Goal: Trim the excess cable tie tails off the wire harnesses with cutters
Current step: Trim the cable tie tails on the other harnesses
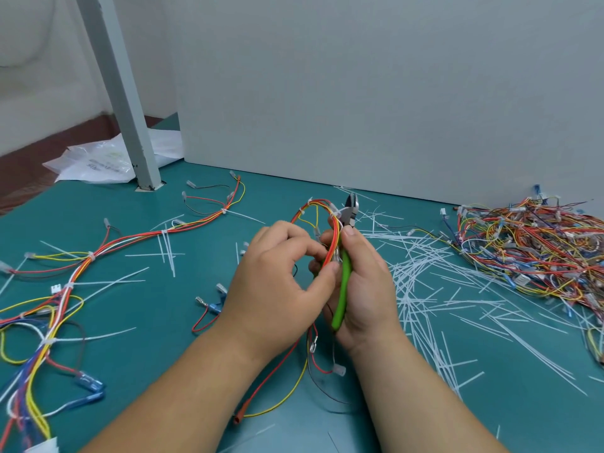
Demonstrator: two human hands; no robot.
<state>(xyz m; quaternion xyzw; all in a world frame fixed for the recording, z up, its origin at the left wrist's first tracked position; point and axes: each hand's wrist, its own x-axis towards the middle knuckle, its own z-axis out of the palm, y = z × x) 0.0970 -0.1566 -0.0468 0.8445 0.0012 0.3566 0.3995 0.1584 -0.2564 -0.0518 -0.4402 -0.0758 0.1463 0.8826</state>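
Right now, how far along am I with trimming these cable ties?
Looks done: the harness pile at right, beside scattered cut tails. In hand: your left hand holds one harness, your right hand grips the green cutters. Left to do: the harnesses at left, with long uncut tails.

Left hand [277, 282] round wire harness [314, 208] — green-handled cutters [345, 282] in right hand [367, 289].

left hand [277, 282], right hand [367, 286], fingers [289, 233] curled

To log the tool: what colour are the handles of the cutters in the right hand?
Bright green, on the steel-headed cutters gripped by the right hand; head view.
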